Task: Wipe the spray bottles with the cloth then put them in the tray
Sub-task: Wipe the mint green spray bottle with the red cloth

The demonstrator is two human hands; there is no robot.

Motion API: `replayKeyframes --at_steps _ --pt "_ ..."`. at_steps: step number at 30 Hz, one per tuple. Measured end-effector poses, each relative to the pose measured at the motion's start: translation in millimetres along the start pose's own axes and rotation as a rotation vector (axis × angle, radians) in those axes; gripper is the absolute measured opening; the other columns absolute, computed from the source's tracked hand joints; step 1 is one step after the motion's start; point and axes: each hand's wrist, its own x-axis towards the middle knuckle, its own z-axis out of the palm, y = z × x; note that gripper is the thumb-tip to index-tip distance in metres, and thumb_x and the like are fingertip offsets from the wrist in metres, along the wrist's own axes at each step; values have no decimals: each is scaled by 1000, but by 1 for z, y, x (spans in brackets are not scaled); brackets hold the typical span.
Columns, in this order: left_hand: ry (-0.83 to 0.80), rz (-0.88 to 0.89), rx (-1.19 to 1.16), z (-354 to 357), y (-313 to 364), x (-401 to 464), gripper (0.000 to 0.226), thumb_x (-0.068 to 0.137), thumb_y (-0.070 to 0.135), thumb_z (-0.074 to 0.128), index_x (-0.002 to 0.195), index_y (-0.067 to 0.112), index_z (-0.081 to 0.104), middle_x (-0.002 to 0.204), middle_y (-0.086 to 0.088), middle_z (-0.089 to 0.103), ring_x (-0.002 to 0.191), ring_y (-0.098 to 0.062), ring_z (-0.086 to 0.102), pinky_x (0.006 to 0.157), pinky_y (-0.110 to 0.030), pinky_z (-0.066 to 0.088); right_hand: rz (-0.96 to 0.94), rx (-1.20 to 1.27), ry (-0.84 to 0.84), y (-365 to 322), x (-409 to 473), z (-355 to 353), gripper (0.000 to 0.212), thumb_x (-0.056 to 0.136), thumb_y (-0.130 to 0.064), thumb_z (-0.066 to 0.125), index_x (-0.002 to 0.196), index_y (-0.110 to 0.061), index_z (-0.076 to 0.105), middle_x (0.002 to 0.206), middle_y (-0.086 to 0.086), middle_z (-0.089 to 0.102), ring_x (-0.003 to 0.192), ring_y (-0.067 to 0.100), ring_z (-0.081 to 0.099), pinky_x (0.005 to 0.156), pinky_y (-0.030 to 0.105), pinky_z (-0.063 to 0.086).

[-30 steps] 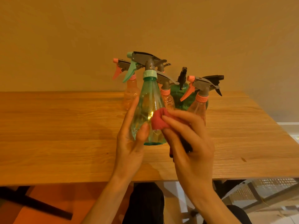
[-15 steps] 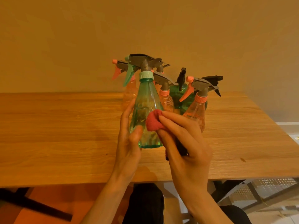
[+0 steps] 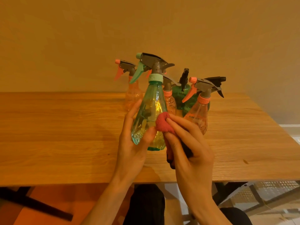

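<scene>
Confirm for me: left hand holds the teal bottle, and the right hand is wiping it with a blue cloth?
Not quite. The head view shows the cloth is red, not blue. The left hand holds the teal bottle, and the right hand presses the cloth against it.

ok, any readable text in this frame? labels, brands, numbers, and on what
None readable.
Teal spray bottle in the left hand: no label, only moulded facets.
Orange bottle on the right: faint pale marks on its body, too blurred to read.
Green bottles behind: faint marks near the neck, too small to read.
Red cloth in the right hand: no print.
</scene>
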Motion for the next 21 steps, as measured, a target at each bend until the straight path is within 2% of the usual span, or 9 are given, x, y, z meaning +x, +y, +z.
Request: replayKeyframes --at_steps 2,5,7,9,11,13,15,17,21 --pt "-9 8 46 -2 1 0 70 93 53 63 153 32 36 151 24 46 140 1 44 103 -13 43 -6 -16 -4 -1 -1 -1 33 96 -21 60 126 -11 69 130 -7 64 116 20 64 88 48 58" --pt "-20 22 98 -2 2 -2 54 100 34 57 150 32 37 146 35 44 135 13 42 99 -6 40 37 15 -11 -3 2 0 30 96 -19 65 125 -12 70 128 -8 65 115 19 65 87 46 58" --pt "-37 44 113 -2 2 -4 53 97 40 57 147 36 38 141 41 46 134 13 43 99 -6 41 37 -1 -23 -4 2 0 31 94 -16 63 124 -12 70 127 -7 66 117 17 64 93 42 56" --pt "-56 43 110 -4 2 -6 65 89 56 64 148 43 39 142 37 47 136 3 47 102 -14 45 46 1 -46 -6 3 -2 30 94 -16 62 123 -13 71 126 -7 66 116 15 65 94 41 56" --pt "-73 37 102 -7 -1 -7 74 81 65 71 146 51 39 145 29 48 138 -7 49 105 -27 49 46 3 -76 -7 6 -5 29 94 -17 63 122 -13 71 125 -7 66 117 15 64 94 37 56" --pt "-68 42 130 -10 -2 -7 73 80 60 74 144 53 39 146 24 48 139 -12 49 107 -38 50 48 -6 -116 -7 13 -7 29 96 -19 62 123 -14 71 126 -8 66 115 13 64 93 34 55" --pt "-60 54 140 -10 -2 -6 71 80 50 74 142 55 41 144 23 49 137 -14 50 105 -40 52 24 -40 -136 -7 27 -7 27 99 -15 60 124 -14 70 128 -6 64 122 12 59 100 33 51" --pt "-68 63 138 -9 -2 -6 69 80 46 73 141 57 42 142 24 49 137 -14 50 104 -37 52 0 -60 -122 -7 46 -3 28 101 -12 57 125 -13 69 130 -2 61 127 13 56 104 33 49" --pt "-75 80 113 -6 1 -5 68 80 42 71 140 57 43 139 30 50 135 -6 50 99 -21 50 -50 -82 -98 -9 70 4 28 100 -9 59 127 -7 68 126 2 64 123 12 58 102 31 50"
